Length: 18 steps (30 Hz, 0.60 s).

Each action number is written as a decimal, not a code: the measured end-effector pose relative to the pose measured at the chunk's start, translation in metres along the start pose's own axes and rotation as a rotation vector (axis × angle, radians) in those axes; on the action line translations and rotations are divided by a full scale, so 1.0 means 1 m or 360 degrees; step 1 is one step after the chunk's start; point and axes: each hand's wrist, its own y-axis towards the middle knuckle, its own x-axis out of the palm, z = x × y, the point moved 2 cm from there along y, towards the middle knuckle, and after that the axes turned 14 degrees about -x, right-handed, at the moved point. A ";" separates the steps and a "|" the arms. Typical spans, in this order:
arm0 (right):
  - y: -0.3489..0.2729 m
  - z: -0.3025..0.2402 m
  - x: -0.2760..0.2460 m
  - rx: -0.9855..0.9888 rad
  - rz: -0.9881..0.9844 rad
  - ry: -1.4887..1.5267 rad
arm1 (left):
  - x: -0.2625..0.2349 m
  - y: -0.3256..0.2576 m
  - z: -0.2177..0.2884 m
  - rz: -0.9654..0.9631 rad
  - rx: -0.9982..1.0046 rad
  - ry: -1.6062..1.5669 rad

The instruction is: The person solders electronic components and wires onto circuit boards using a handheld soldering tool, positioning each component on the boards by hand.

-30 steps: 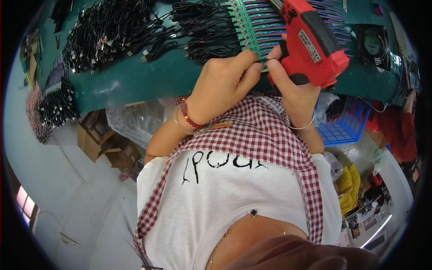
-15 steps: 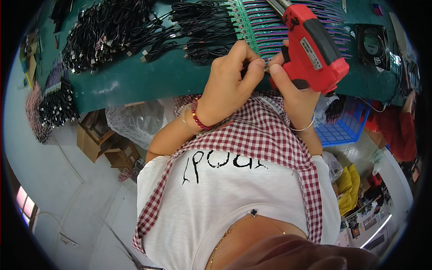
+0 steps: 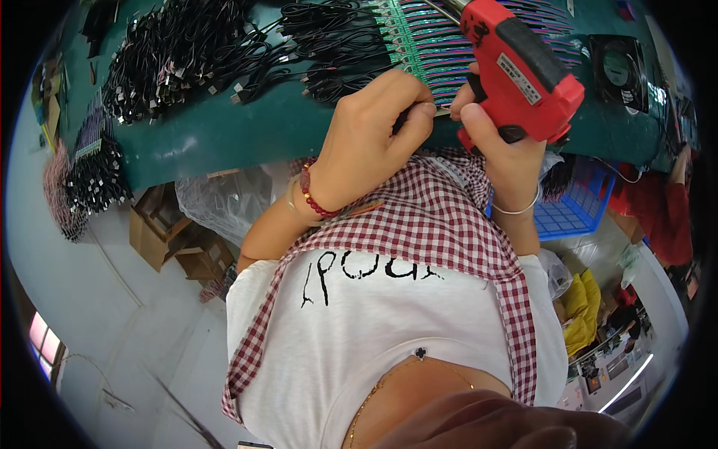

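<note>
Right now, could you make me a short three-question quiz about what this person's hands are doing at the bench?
1. True or false: the right hand grips a red pistol-shaped tool.
2. The left hand rests at: A) blue basket, B) green strip of wired parts, C) black fan.
3. What lies piled on the green table, upper left?

Key: 1 true; 2 B; 3 black cables.

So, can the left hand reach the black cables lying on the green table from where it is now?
Probably yes. The left hand rests at the table edge, the nearest black cables lie just beyond its knuckles, and nothing stands between them. Its fingertips do pinch something thin.
</note>
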 end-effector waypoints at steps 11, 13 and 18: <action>-0.005 0.001 0.009 0.0067 0.0101 -0.0109 | 0.007 -0.008 0.003 0.0240 -0.0024 0.0143; -0.007 0.004 0.006 0.0107 0.0039 -0.0155 | 0.008 -0.008 -0.001 0.0237 0.0025 0.0153; 0.000 0.002 0.003 -0.0058 0.0124 0.0000 | 0.007 -0.006 -0.003 0.0237 0.0154 0.0310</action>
